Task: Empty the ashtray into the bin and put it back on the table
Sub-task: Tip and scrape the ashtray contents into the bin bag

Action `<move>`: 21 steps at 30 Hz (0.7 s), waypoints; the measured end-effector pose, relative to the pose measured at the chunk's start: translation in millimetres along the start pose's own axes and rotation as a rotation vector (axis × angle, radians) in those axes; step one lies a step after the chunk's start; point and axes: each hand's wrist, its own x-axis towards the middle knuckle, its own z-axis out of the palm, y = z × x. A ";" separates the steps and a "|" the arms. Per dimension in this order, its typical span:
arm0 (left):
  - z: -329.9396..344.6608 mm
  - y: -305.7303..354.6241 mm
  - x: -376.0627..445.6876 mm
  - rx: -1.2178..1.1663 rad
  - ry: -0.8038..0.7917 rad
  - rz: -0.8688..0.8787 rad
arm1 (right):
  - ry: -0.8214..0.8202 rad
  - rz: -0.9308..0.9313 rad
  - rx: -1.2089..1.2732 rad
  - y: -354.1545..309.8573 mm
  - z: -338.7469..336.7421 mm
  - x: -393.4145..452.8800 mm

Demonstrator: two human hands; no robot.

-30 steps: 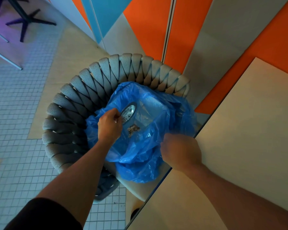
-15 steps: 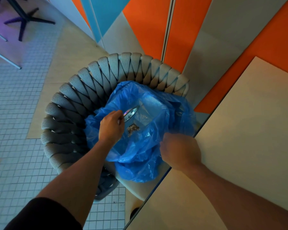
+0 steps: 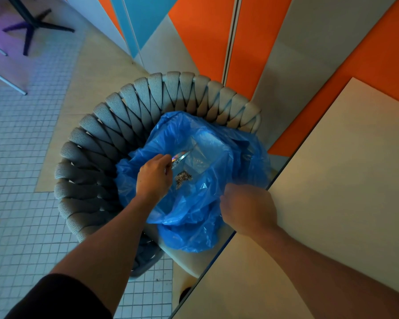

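A shiny metal ashtray [image 3: 181,155] is tipped almost on edge inside the mouth of a blue plastic bin bag [image 3: 219,157]. My left hand [image 3: 153,177] grips its near rim. A small heap of grey ash [image 3: 183,177] lies on the bag's inner wall just below the ashtray. My right hand [image 3: 248,209] is closed on the bag's near right edge and holds it open. The bag rests on a grey woven chair [image 3: 97,162]. The beige table [image 3: 346,192] lies to the right of the bag.
The orange, grey and blue panelled wall [image 3: 274,42] rises behind the chair. White tiled floor [image 3: 16,157] spreads to the left, with a dark table base [image 3: 30,24] at the far upper left. The table's edge runs right beside the bag.
The ashtray has tilted further, from showing its inside to nearly edge-on. The ash heap on the bag stays in place. My right hand has kept its hold on the bag.
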 end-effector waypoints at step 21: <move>-1.6 5.5 -1.8 0.020 0.036 0.019 | 0.005 -0.006 -0.003 0.9 0.7 -0.1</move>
